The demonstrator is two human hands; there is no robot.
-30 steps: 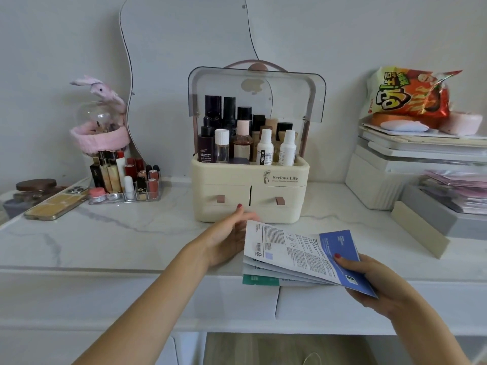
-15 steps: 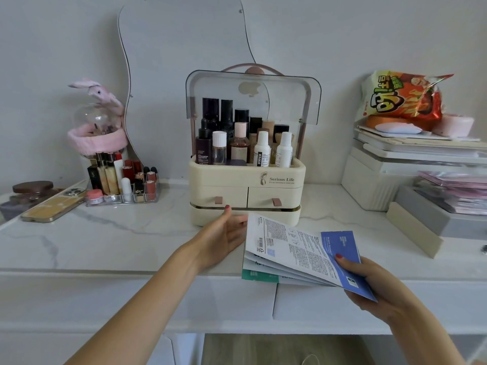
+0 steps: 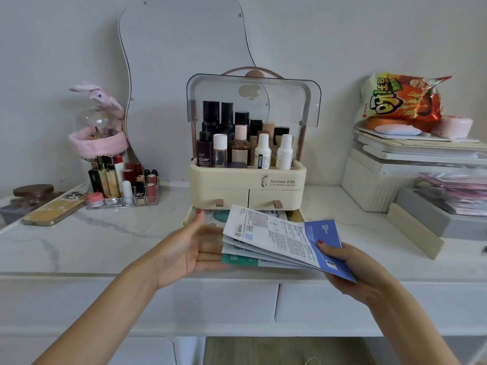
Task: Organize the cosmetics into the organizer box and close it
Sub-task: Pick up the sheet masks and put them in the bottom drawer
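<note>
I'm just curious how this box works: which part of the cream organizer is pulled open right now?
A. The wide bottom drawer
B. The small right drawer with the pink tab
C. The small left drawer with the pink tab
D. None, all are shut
A: the wide bottom drawer juts out below the organizer box, with items showing inside, while both small tabbed drawers sit flush.
</note>
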